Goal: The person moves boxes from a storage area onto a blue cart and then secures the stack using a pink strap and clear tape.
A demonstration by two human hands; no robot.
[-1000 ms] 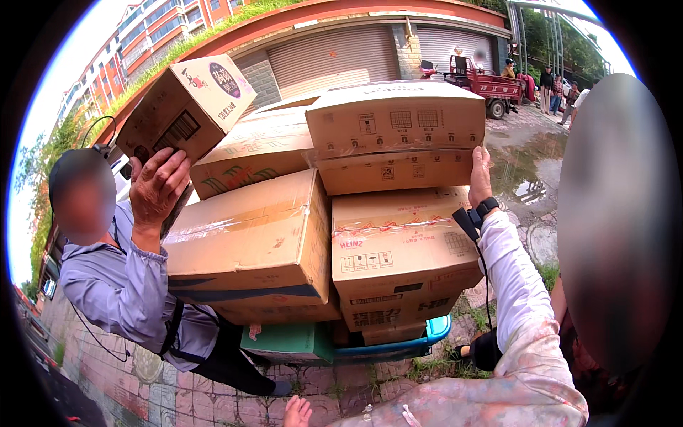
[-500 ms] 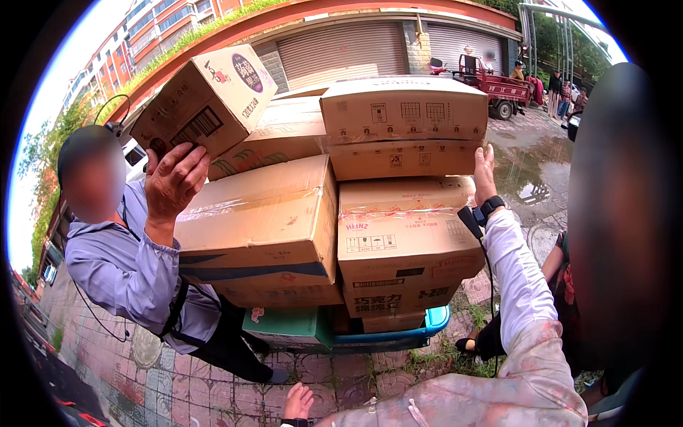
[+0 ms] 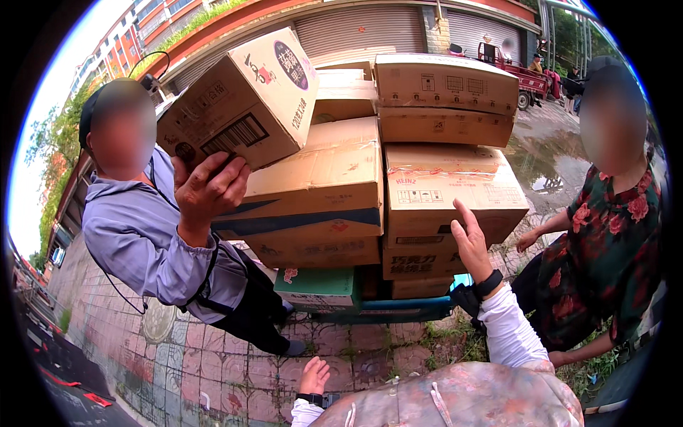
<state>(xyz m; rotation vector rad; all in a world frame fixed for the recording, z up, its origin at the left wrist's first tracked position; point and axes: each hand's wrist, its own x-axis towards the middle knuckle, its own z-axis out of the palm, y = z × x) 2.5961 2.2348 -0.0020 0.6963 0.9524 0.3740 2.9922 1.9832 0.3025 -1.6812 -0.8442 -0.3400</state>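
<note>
My right hand (image 3: 472,238) is raised with its fingers stretched out, in front of the lower right carton (image 3: 452,196), and holds nothing. Whether it touches that carton I cannot tell. Down by my body, above the paving, my left hand (image 3: 314,374) has its fingers loosely extended and no object in it. A brown upper carton (image 3: 448,85) lies on top of the lower right one. To the left is a wide carton (image 3: 313,167) with a blue stripe. Above it, a tilted carton (image 3: 238,107) is held up by a co-worker's hand (image 3: 210,188).
The stack rests on a blue cart or bin (image 3: 402,311), beside a green box (image 3: 320,288). A co-worker in a light jacket (image 3: 139,228) stands at left, a person in a floral top (image 3: 597,242) at right. A puddle (image 3: 548,156) and red three-wheeler (image 3: 528,77) lie beyond.
My right hand has come away from the upper right carton and dropped lower, toward me. The view has shifted, bringing the person at right more into sight. The co-worker still holds the tilted carton.
</note>
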